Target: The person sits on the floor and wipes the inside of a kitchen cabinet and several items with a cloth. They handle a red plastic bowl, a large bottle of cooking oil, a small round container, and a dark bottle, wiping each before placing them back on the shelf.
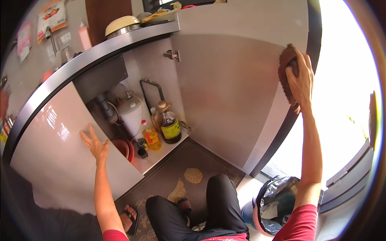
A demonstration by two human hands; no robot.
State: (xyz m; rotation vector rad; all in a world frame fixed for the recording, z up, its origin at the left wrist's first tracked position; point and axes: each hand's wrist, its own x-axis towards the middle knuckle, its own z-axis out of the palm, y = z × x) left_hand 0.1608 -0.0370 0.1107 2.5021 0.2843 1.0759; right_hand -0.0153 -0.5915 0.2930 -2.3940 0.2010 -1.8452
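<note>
My left hand [95,143] rests with fingers spread on the glossy white door [52,140] at the left of the under-sink cabinet. Up at the right, my right hand [300,78] grips a brown cloth [284,72] and presses it near the outer edge of the pale panel. That panel looks like the cabinet's swung-out door [225,92], with a metal hinge [172,55] at its left side. Between the two doors the cabinet stands open. Inside it are a white tank [132,114], a dark-sauce bottle [170,126] and a yellow oil bottle [151,135].
A lined trash bin [261,213] stands at my right, beside the bright doorway [345,80]. A patterned dark mat [201,160] lies under my feet. Red basins [124,149] sit low in the cabinet. Above, the counter edge [100,50] carries a yellow bowl [122,25].
</note>
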